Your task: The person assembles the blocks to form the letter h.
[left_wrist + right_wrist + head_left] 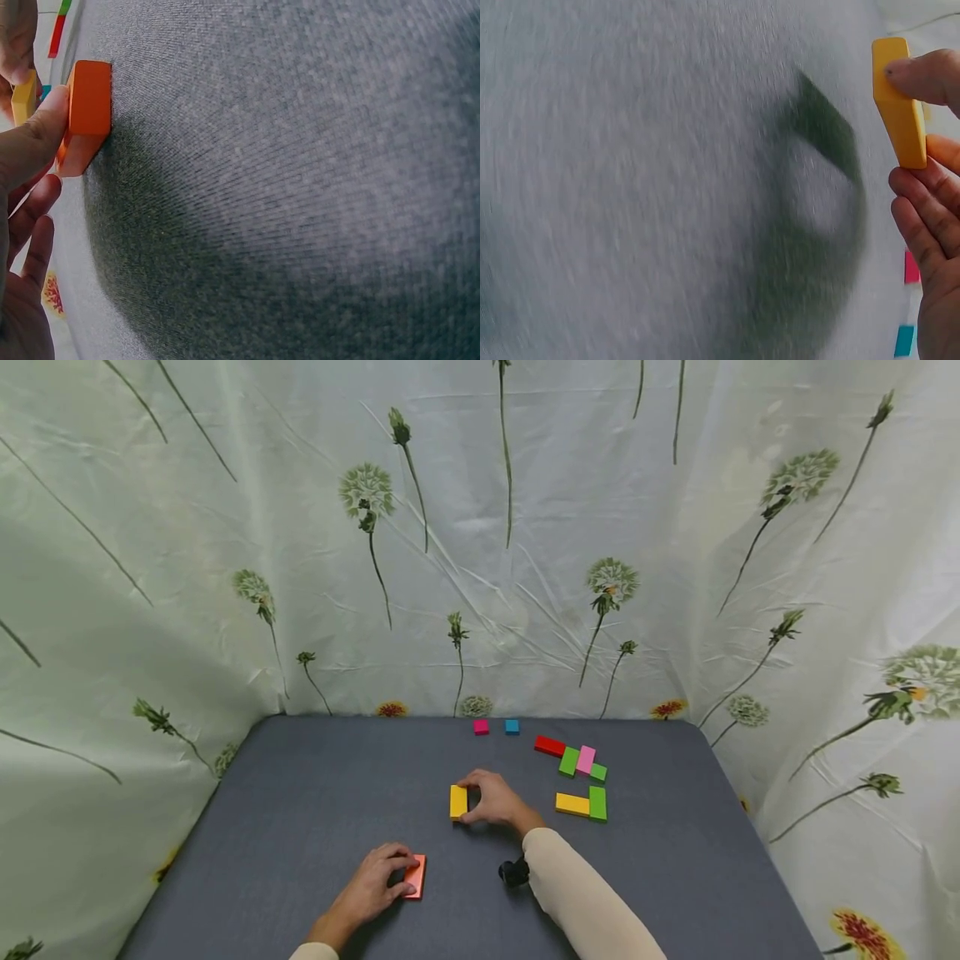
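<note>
My left hand (397, 870) grips a flat orange block (416, 877) lying on the grey tabletop (300, 810) near the front. In the left wrist view the thumb (41, 131) presses on the side of the orange block (90, 101). Further back, my right hand (476, 795) pinches a yellow block (458, 802) that stands on its edge. In the right wrist view a fingertip (922, 75) sits on the top end of the yellow block (900, 105), and the other fingers curl below it.
Loose blocks lie at the back right: a magenta cube (481, 727), a blue cube (512, 726), a red block (550, 746), a green block (568, 761), a pink block (586, 759), and a yellow and green pair (581, 804). Flowered cloth walls (480, 568) enclose the table.
</note>
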A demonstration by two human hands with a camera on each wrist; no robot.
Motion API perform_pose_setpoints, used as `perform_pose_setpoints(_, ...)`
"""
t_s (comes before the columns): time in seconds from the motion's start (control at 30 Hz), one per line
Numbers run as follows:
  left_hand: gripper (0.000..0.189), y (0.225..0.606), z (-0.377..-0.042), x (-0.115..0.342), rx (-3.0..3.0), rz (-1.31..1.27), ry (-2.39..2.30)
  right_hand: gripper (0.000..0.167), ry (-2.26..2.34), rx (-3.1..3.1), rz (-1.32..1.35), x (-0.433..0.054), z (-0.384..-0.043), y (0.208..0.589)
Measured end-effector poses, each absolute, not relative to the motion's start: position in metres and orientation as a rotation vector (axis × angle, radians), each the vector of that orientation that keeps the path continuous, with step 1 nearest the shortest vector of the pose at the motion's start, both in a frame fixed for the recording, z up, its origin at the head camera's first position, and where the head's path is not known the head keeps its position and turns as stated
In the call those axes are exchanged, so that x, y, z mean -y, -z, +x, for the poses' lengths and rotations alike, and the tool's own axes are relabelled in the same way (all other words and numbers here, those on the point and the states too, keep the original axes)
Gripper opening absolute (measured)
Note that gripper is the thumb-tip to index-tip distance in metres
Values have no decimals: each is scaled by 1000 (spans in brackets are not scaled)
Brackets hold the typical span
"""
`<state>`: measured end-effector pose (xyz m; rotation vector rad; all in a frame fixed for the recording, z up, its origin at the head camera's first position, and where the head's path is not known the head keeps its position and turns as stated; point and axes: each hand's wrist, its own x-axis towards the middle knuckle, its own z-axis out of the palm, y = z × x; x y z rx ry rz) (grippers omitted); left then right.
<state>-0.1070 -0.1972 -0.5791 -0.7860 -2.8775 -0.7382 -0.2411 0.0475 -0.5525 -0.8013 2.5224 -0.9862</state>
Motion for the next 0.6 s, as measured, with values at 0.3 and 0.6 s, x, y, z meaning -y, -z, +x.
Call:
perform_pose_setpoints(0.3, 27, 576, -107, 197, 2942, -748, 734, 56, 860, -2541, -803, -21, -230, 553)
perform_pose_setpoints(0.6, 28, 578, -107, 196, 2964, -712, 750, 56, 820, -2546, -867, -2, -221, 560)
